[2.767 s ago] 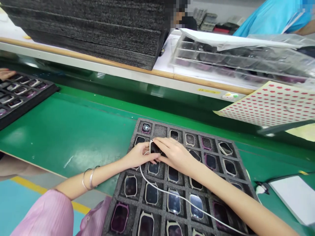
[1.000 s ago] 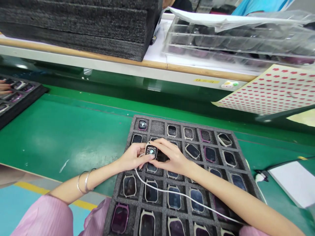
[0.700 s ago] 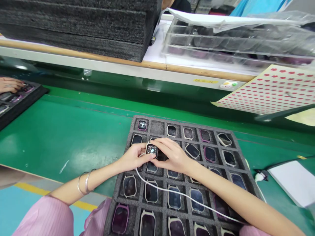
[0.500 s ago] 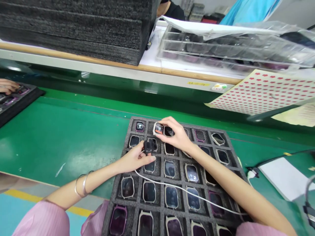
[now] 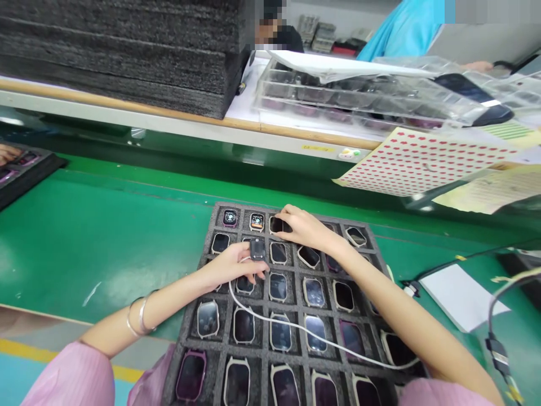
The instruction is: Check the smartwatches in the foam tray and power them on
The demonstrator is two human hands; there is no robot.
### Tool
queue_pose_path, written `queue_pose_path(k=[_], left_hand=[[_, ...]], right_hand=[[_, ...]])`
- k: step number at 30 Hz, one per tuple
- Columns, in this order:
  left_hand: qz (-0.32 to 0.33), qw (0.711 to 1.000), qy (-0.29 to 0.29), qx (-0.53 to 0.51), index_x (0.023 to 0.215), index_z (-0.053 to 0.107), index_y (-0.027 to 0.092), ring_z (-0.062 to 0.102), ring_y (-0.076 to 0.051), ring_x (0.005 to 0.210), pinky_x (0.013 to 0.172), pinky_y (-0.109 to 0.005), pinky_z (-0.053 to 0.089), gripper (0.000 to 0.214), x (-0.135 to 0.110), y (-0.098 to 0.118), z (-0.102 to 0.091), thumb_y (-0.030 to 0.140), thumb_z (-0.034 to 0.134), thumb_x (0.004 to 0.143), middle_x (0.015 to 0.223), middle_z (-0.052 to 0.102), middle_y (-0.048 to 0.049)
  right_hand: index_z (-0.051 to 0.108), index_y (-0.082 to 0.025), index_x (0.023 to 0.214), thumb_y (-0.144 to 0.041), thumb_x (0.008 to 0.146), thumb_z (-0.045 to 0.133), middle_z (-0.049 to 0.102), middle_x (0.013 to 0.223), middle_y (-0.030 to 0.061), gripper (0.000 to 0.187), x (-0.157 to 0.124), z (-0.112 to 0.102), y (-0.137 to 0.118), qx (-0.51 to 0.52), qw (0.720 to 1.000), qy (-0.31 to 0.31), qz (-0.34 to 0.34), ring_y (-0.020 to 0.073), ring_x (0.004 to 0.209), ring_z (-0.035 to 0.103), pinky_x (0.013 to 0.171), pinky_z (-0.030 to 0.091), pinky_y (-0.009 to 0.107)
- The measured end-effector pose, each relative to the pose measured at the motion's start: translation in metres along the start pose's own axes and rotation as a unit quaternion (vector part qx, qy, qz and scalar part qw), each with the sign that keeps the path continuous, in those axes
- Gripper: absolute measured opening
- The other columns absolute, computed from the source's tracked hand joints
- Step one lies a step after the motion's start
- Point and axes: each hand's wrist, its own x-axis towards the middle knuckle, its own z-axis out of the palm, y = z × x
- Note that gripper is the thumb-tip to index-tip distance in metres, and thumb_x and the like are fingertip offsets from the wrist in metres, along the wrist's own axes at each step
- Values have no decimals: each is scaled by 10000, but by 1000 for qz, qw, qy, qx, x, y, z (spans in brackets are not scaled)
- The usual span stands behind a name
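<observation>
My left hand (image 5: 236,262) grips a small black square charger (image 5: 257,249) with a white cable (image 5: 291,324) trailing from it to the right. It hovers over the second column of a dark grey foam tray (image 5: 264,299). At the tray's far row, my right hand (image 5: 302,228) has its thumb and fingers closed around a dark-screened smartwatch (image 5: 276,225) in the third compartment. Beside it lies a pale smartwatch with a lit screen (image 5: 256,221). A purple smartwatch (image 5: 230,217), also lit, occupies the far left corner compartment. Several more watches, mostly dark-screened, fill the nearer rows.
Stacked black foam (image 5: 127,62) and clear plastic trays (image 5: 329,93) stand on the shelf behind. A red-dotted sheet (image 5: 414,160) hangs from its edge. A white box (image 5: 462,296) and cables lie at right. Another person's hand (image 5: 8,153) is at far left.
The lit pale smartwatch has left my right hand and lies in the second far-row compartment. My right hand has moved right to the neighbouring watch. The charger stays in my left hand.
</observation>
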Motion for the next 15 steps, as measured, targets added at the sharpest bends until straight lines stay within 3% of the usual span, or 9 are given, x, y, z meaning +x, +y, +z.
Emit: queue_pose_path(k=[5, 7, 9, 15], left_hand=[[-1, 998, 7, -62, 1020, 600, 95, 657, -183, 903, 798, -306, 515, 405, 9, -13, 6, 259, 773, 693, 996, 682, -125], [3, 998, 4, -67, 1040, 595, 94, 659, -190, 913, 844, -327, 499, 433, 10, -17, 4, 234, 788, 679, 998, 686, -126], [14, 998, -7, -65, 1032, 592, 99, 655, -190, 927, 893, -337, 477, 446, 10, -20, 2, 196, 806, 653, 1003, 687, -116], [63, 997, -4, -39, 1093, 567, 146, 606, -201, 1032, 913, -334, 477, 469, 9, -25, 5, 204, 786, 681, 1084, 646, -80]], right_hand=[[628, -139, 989, -287, 792, 726, 606, 985, 99, 265, -15, 0, -13, 69, 994, 85, 24, 249, 886, 618, 801, 518, 377], [603, -159, 1010, -292, 807, 708, 624, 993, 82, 264, -25, -4, -28, 156, 980, 120, 2, 234, 908, 619, 825, 512, 366], [580, -175, 1060, -279, 812, 699, 629, 1044, 86, 294, -34, -5, -46, 220, 968, 109, -44, 240, 964, 612, 848, 505, 373], [536, -167, 1166, -259, 845, 661, 626, 1114, 125, 356, -41, 5, -70, 132, 983, 79, -98, 293, 1029, 593, 851, 489, 463]])
